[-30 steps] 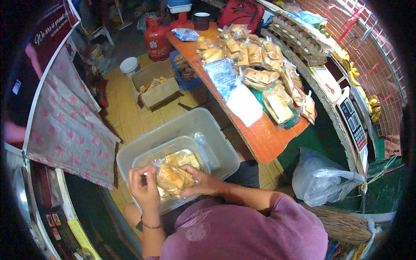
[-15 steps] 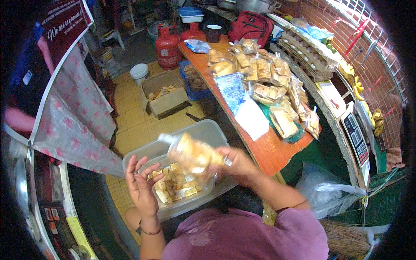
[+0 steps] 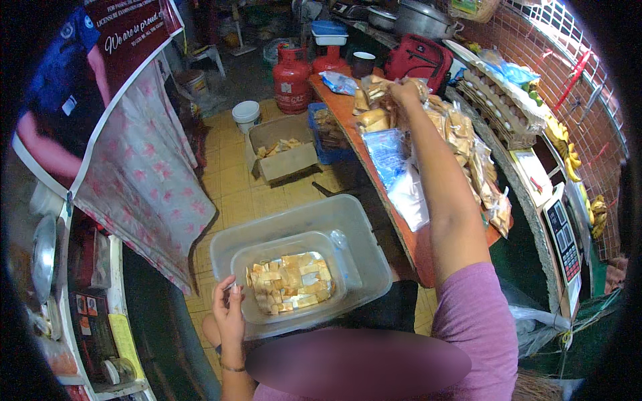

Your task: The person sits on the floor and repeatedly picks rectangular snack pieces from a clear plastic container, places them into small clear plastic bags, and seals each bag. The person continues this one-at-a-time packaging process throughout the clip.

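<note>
My right arm stretches over the orange table, and my right hand (image 3: pixel 406 93) is closed on a clear bag of bread pieces (image 3: pixel 376 88) at the far end of the bagged pile. Its fingertips are partly hidden. My left hand (image 3: pixel 229 314) is open and holds nothing, its fingers pointing up beside the left rim of a large translucent plastic tub (image 3: pixel 374 257). Inside that tub sits a smaller clear container (image 3: pixel 244 250), holding many flat, golden-brown bread pieces (image 3: pixel 291 284). More bagged bread (image 3: pixel 461 134) lies on the table near my right arm.
A blue plastic packet (image 3: pixel 384 154) and white sheet lie on the orange table (image 3: pixel 428 257). Beyond the tub are a cardboard box (image 3: pixel 287 168), a white bucket (image 3: pixel 246 115) and a red gas cylinder (image 3: pixel 292 79). Egg trays (image 3: pixel 491 110) and a scale (image 3: pixel 562 234) line the right ledge.
My right hand has carried the bag of bread from above the tub to the pile at the table's far end. My left hand has lowered toward the tub's rim. The view has shifted.
</note>
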Demonstrator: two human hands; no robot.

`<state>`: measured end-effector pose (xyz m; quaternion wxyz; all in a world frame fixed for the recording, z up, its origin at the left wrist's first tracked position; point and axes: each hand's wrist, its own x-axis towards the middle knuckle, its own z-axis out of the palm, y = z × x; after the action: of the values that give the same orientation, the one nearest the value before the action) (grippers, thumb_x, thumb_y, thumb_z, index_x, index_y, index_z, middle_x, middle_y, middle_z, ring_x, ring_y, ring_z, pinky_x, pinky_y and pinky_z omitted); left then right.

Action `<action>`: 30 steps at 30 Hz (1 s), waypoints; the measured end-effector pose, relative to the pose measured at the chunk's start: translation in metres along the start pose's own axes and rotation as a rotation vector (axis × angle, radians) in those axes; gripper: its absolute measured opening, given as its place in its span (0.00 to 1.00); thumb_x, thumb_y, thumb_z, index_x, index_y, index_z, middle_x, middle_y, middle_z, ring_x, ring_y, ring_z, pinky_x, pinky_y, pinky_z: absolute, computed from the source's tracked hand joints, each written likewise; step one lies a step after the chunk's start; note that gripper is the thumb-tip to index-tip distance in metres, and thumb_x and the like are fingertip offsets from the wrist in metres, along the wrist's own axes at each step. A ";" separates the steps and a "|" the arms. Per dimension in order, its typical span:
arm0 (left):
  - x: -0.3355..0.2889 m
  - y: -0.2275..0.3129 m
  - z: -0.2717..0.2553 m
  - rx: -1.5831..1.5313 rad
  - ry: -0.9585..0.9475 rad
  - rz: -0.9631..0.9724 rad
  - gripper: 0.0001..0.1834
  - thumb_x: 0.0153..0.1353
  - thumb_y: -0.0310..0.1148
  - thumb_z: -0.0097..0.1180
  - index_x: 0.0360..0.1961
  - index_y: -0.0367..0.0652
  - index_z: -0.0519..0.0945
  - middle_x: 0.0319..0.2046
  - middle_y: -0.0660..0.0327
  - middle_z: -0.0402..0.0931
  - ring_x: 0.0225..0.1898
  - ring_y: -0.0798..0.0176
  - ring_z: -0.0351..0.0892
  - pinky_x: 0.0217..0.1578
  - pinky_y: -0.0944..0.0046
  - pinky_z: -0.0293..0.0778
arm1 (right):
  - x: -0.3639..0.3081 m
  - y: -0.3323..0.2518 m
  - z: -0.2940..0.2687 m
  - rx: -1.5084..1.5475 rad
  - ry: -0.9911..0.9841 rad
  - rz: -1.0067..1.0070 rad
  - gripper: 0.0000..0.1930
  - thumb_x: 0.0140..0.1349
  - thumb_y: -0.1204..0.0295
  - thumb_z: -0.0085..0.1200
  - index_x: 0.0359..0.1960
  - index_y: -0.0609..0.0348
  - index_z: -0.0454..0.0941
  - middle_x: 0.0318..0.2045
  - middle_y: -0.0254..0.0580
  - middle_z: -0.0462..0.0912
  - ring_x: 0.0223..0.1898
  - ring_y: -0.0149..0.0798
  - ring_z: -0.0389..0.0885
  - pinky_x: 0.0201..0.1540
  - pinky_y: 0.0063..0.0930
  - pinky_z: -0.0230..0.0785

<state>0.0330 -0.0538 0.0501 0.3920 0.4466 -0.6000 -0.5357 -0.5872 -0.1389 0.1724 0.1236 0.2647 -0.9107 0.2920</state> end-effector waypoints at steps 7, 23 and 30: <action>0.006 -0.076 -0.042 0.802 0.210 0.214 0.23 0.65 0.36 0.52 0.58 0.35 0.67 0.57 0.46 0.64 0.59 0.45 0.65 0.57 0.51 0.63 | -0.025 0.016 -0.041 0.449 0.243 -0.211 0.22 0.53 0.63 0.63 0.49 0.58 0.80 0.40 0.47 0.85 0.42 0.38 0.83 0.45 0.30 0.73; 0.023 -0.157 -0.046 0.777 0.240 0.054 0.31 0.68 0.39 0.48 0.66 0.33 0.56 0.66 0.40 0.52 0.68 0.39 0.50 0.66 0.49 0.50 | -0.248 0.015 -0.182 0.196 0.143 -0.513 0.17 0.61 0.71 0.55 0.51 0.58 0.76 0.43 0.50 0.81 0.44 0.48 0.80 0.49 0.37 0.70; 0.020 -0.122 -0.007 0.727 0.348 0.216 0.25 0.68 0.37 0.48 0.62 0.35 0.63 0.66 0.42 0.51 0.68 0.40 0.49 0.66 0.45 0.49 | -0.318 0.076 -0.163 -0.033 -0.066 -0.346 0.08 0.57 0.73 0.57 0.37 0.61 0.80 0.27 0.48 0.78 0.32 0.50 0.77 0.36 0.41 0.70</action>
<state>0.0483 -0.0781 -0.0698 0.3582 0.5744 -0.7181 -0.1614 -0.3540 0.1412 0.1464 0.1462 0.4250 -0.8597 0.2426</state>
